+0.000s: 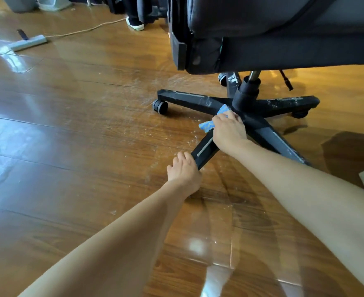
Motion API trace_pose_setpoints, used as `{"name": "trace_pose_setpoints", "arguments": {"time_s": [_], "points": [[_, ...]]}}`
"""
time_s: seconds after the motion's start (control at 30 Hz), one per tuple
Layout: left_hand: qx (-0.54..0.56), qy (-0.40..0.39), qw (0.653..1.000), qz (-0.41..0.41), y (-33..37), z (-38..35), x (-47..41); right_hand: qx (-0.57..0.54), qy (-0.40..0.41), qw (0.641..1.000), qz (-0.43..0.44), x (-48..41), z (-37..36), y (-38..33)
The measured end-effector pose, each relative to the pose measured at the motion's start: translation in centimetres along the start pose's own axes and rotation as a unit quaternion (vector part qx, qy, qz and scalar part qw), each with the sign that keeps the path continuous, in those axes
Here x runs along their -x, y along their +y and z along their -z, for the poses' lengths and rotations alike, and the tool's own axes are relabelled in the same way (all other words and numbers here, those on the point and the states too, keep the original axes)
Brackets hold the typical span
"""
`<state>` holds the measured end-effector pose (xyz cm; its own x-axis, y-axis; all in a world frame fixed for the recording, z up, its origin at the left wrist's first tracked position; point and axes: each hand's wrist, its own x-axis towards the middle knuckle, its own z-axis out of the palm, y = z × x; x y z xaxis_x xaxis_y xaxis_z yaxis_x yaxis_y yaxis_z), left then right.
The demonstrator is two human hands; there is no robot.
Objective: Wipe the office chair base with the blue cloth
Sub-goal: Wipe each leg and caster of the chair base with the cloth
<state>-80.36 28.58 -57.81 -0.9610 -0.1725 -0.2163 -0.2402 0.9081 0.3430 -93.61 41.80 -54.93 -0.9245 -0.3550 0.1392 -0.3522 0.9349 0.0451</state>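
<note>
- Under the dark padded seat (pixel 284 28) we see the black five-legged office chair base (pixel 189 99) standing on the shiny brown wood floor (pixel 80 125).
- Our right hand (pixel 228 131) presses the small blue patterned cloth (pixel 209 123) down near the middle of the base, where the near-left leg meets the hub. Its fingers are curled over the cloth and hold it tight.
- Our left hand (pixel 184 171) is wrapped around the near end of that same black leg (pixel 204 151), fingers closed on it.
- White dusty marks show on the far and right legs, and pale specks lie on the floor beside the base.
- Far to the left, a grey power strip (pixel 30 42) with a tan cord (pixel 86 30) lies on the floor.
- One black wheel (pixel 160 106) sits under the left leg.
</note>
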Motion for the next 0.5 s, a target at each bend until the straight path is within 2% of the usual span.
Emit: {"name": "trace_pose_setpoints", "arguments": {"time_s": [0.1, 0.2, 0.4, 0.5], "points": [[0.03, -0.004, 0.999, -0.027, -0.5, -0.4, -0.7, -0.051, 0.095, 0.992, 0.064, 3.7, -0.3, -1.6], [0.044, 0.027, 0.997, -0.054, -1.1, -1.2, -0.5, -0.107, 0.079, 0.985, 0.11, 5.6, -0.4, -0.9], [0.04, 0.047, 0.997, -0.053, -0.9, -1.2, 0.1, -0.104, -0.008, 0.994, -0.024, -2.3, 0.6, 3.3], [0.04, 0.03, 0.997, -0.053, -1.0, -0.9, 0.1, -0.142, 0.007, 0.989, -0.04, -2.0, 0.0, 3.9]]}}
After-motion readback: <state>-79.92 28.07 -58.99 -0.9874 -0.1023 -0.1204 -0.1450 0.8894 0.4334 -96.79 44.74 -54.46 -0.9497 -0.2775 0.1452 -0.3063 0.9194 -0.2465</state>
